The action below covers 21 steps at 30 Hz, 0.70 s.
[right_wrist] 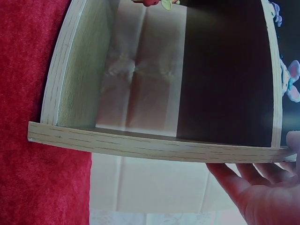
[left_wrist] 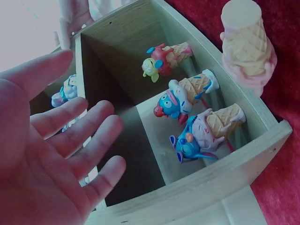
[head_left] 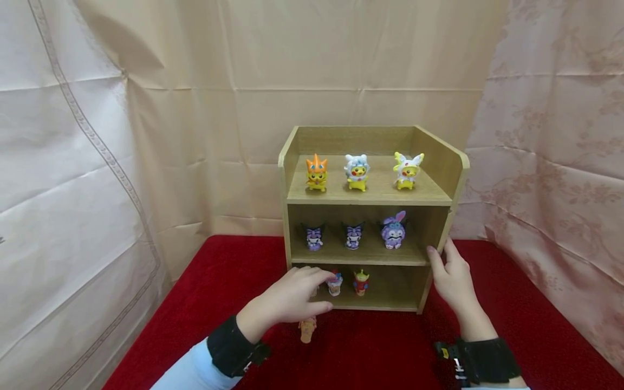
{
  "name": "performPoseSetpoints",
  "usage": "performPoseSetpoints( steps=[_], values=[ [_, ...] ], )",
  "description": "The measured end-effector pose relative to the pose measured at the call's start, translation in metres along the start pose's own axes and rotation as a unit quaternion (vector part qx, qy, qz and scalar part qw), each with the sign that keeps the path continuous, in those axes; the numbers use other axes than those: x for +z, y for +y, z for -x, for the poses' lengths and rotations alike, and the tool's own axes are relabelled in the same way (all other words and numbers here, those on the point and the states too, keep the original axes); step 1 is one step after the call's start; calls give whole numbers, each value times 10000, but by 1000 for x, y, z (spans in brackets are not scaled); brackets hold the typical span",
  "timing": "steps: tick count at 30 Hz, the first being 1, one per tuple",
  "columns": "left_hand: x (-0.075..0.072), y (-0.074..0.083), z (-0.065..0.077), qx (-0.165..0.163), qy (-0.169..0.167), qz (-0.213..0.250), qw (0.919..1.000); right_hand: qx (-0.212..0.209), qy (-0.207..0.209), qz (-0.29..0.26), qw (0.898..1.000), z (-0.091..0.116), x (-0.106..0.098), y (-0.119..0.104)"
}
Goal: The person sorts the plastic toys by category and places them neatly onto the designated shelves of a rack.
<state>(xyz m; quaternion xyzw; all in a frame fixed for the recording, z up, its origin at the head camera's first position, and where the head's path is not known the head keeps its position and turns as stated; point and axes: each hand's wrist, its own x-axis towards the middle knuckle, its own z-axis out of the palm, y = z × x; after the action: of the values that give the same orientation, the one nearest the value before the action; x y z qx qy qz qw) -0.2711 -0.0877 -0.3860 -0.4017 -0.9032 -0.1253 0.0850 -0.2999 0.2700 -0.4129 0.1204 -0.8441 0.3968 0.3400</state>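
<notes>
My left hand (head_left: 294, 295) is in front of the bottom tier of a wooden display shelf (head_left: 369, 201), fingers spread and holding nothing. In the left wrist view, three ice-cream-cone figurines stand there: a blue-eared one (left_wrist: 206, 133), a blue one with a red nose (left_wrist: 185, 96) and a red and green one (left_wrist: 164, 61). Another cone figurine (head_left: 307, 329) is on the red cloth just below my left hand. My right hand (head_left: 454, 275) grips the shelf's right side panel, thumb at the front edge and fingers along the outside.
Three yellow figurines in costume hats, one with an orange hat (head_left: 317, 173), stand on the top tier. Purple figurines, including a rabbit-eared one (head_left: 392, 232), occupy the middle tier. Red cloth (head_left: 234, 271) covers the table; beige curtain (head_left: 205, 135) hangs behind.
</notes>
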Motion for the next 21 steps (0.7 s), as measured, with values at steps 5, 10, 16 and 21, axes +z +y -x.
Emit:
performPoseSetpoints(
  steps=[5,10,16,21],
  values=[
    [-1,-3,8,-228,-25,193,9996,1,-22,-20,10000,0,0,-1],
    [3,-7,12,-716,-315,408,9961,31,-21,-5,10000,0,0,-1],
    [11,-13,13,-1118,-735,530,9896,6,-28,-25,10000,0,0,-1],
    [17,-16,15,-1310,-1038,560,9843,-19,-26,-42,10000,0,0,0]
  ],
)
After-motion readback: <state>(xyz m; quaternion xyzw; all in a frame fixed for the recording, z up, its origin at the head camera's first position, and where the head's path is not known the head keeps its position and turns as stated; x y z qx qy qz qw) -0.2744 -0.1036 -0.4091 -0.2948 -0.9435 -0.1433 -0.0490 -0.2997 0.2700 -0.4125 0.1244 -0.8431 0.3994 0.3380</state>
